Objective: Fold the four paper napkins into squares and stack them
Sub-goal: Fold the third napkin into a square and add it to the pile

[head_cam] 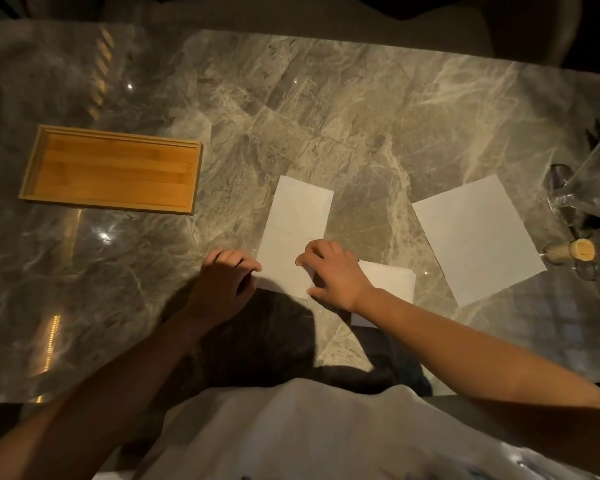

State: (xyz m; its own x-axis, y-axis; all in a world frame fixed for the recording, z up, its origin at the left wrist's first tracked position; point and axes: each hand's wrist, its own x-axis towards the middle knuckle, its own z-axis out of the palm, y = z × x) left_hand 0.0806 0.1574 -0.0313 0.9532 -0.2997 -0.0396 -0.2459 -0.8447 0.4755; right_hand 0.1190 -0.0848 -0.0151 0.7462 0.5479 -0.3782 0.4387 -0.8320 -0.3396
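Note:
A white paper napkin, folded into a long rectangle with crease lines, lies in the middle of the marble table. My left hand pinches its near left corner. My right hand presses its fingertips on the near part of the same napkin. A folded white napkin lies partly under my right wrist. A larger unfolded white napkin lies flat to the right, apart from both hands.
An empty wooden tray sits at the left. Clear glasses and a small corked jar stand at the right edge. My white shirt fills the bottom of the view.

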